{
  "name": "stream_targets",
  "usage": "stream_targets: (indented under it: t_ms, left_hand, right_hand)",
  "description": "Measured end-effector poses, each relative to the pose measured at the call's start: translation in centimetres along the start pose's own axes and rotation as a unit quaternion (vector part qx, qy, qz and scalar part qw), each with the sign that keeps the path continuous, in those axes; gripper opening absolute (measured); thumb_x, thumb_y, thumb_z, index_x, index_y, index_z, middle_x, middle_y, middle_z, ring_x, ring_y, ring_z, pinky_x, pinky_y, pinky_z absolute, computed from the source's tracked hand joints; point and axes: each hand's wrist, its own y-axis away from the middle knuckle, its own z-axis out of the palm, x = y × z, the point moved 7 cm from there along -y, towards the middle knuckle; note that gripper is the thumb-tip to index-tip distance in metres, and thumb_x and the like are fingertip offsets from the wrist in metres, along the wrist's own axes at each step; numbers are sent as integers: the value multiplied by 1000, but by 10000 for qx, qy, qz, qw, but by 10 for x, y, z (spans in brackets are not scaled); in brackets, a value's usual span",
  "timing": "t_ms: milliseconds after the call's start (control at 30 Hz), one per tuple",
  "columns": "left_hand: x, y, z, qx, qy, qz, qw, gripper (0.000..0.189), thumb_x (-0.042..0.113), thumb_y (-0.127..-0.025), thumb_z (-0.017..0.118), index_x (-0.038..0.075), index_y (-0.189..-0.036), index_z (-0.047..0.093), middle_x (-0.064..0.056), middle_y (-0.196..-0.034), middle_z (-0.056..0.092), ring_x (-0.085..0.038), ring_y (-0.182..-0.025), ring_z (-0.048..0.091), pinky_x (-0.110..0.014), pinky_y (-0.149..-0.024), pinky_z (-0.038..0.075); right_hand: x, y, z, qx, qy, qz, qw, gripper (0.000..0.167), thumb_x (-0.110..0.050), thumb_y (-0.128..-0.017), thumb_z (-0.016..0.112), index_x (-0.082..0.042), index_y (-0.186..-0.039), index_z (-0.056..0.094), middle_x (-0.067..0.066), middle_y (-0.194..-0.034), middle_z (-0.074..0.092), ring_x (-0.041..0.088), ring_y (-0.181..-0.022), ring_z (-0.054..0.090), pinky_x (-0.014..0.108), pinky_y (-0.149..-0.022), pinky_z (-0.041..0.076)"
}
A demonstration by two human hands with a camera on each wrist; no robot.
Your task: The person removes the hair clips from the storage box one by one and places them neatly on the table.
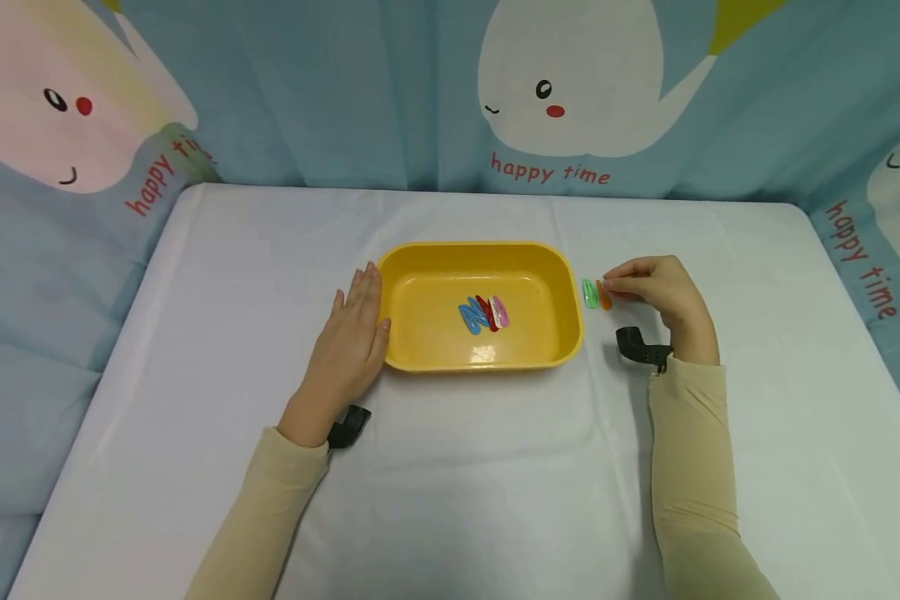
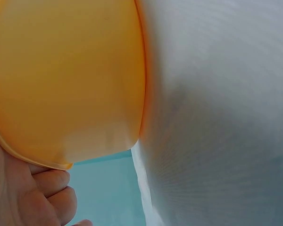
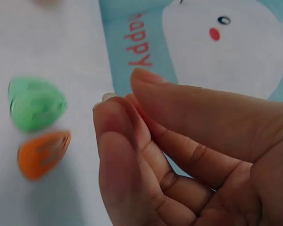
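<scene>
"What did I have closest to the right hand [image 1: 663, 292]?"

"The orange clip [image 1: 604, 297], just left of its fingertips. Two green clips [image 3: 37, 104] overlapped on the far side of that one, and past them sat the yellow tray [image 1: 483, 368]."

"And the grip itself?"

"From my seat, the right wrist view showed thumb and forefinger a little apart, the other fingers loosely bent, the orange clip lying off to their left on the cloth. I had the wrist bent toward the tray, the beige sleeve [image 1: 693, 450] running back from it."

"The left hand?"

"I saw the left hand [image 1: 345, 346] laid along the tray's outer end, fingers straight, thumb at the rim, clasped round nothing. Inside, well right of it, two blue clips [image 1: 468, 319], a red clip [image 1: 483, 306], a white clip [image 1: 494, 315] and a pink clip [image 1: 502, 312] were bunched."

"Any room?"

"White tablecloth [image 1: 487, 475] stretched between the forearms and on to the right hand's outer side. Ahead of both hands, it ran to the far table edge, against the blue curtain [image 1: 330, 100]."
</scene>
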Motion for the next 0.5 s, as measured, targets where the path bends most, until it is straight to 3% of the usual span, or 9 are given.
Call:
stream_targets:
  t_ms: [167, 367, 500]
  left_hand:
    - [1, 1, -2, 4, 7, 5, 10000, 57, 20, -101, 33, -7, -148, 12, -17, -155, 10, -27, -143, 8, -49, -113, 9]
    - [1, 1, -2, 4, 17, -2, 10000, 58, 20, -101, 33, -6, -148, 10, -17, -155, 10, -27, -143, 8, -49, -113, 9]
    - [1, 1, -1, -5, 40, -6, 10000, 58, 21, -102, 33, -6, -148, 10, -17, -155, 10, -27, -143, 8, -49, -113, 8]
  right_hand:
    - [-15, 6, 6, -62, -149, -291, 9994, 24, -13, -84, 72, 8, -95, 69, -4, -74, 69, 13, -71, 65, 20, -70, 53]
    - [-30, 14, 14, -180, -332, -584, 9976, 20, -12, -84, 71, 7, -91, 69, 11, -72, 69, 27, -69, 64, 26, -71, 54]
    - [-40, 22, 19, -347, -430, -762, 9956, 15, -10, -84, 71, 4, -90, 70, 10, -71, 68, 27, -65, 63, 28, -72, 54]
